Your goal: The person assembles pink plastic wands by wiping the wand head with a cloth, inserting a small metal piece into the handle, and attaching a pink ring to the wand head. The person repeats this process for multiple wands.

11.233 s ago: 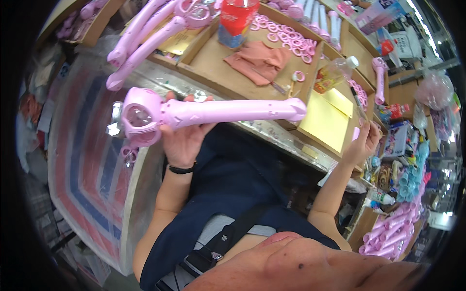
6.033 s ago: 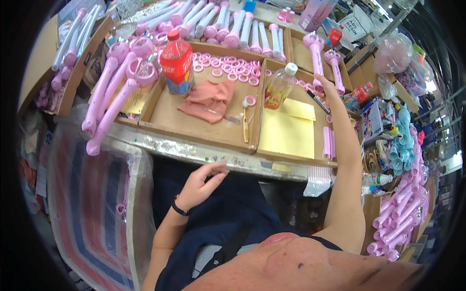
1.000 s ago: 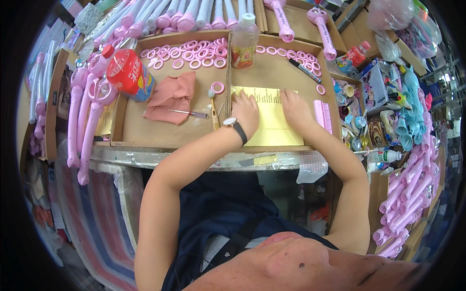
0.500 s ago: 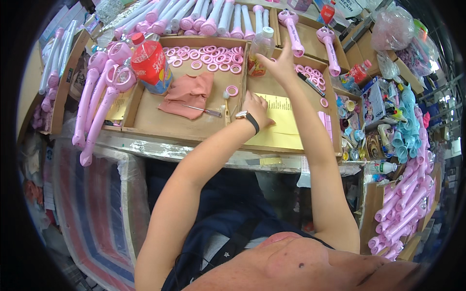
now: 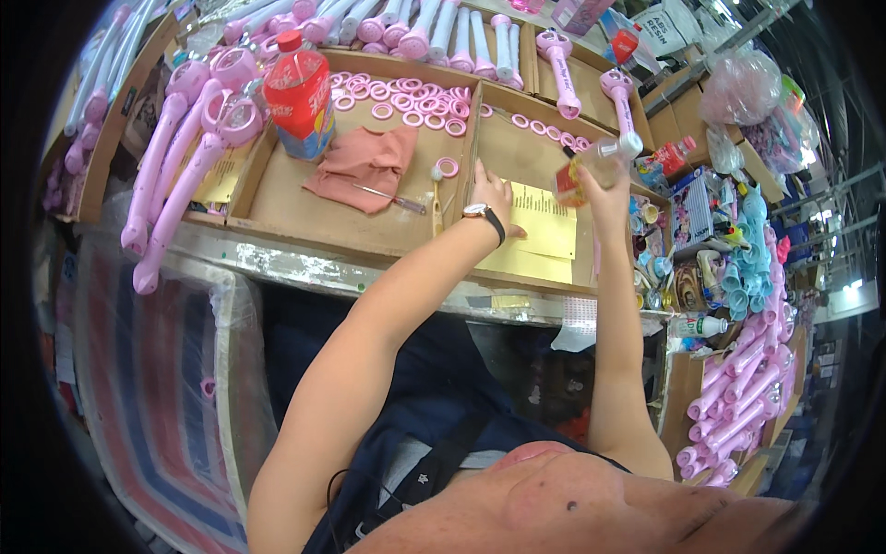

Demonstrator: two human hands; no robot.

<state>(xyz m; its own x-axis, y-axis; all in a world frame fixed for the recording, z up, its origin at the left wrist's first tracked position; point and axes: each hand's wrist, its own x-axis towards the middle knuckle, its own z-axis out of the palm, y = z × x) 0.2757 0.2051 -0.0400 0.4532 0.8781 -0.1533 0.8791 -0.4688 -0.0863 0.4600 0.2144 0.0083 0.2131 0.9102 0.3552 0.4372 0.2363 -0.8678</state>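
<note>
My right hand [image 5: 604, 189] grips a clear plastic bottle [image 5: 604, 159] with a white cap and a coloured label. The bottle is tilted, its cap toward the right, above the right compartment of a shallow cardboard box. My left hand [image 5: 494, 196] rests beside the box's divider [image 5: 472, 138], fingers stretched out and thumb spread over a yellow sheet of paper [image 5: 540, 245]. Pink rings [image 5: 538, 126] lie behind the bottle, some of them hidden by it. In the left compartment are more pink rings [image 5: 406, 97], a folded pink cloth [image 5: 365, 166], a screwdriver [image 5: 392, 197] and a small brush [image 5: 437, 198].
A red-capped drink bottle [image 5: 300, 102] stands at the left compartment's back. Pink wands [image 5: 175, 175] hang over the box's left edge. Pale wands [image 5: 443, 42] line the back. Light-blue parts [image 5: 743, 268] and a carton of pink wand handles [image 5: 738, 397] are at right.
My right hand has closed on the clear bottle and carried it from beside the divider to the right, tilting it. My left hand has stayed by the divider. The view has shifted slightly.
</note>
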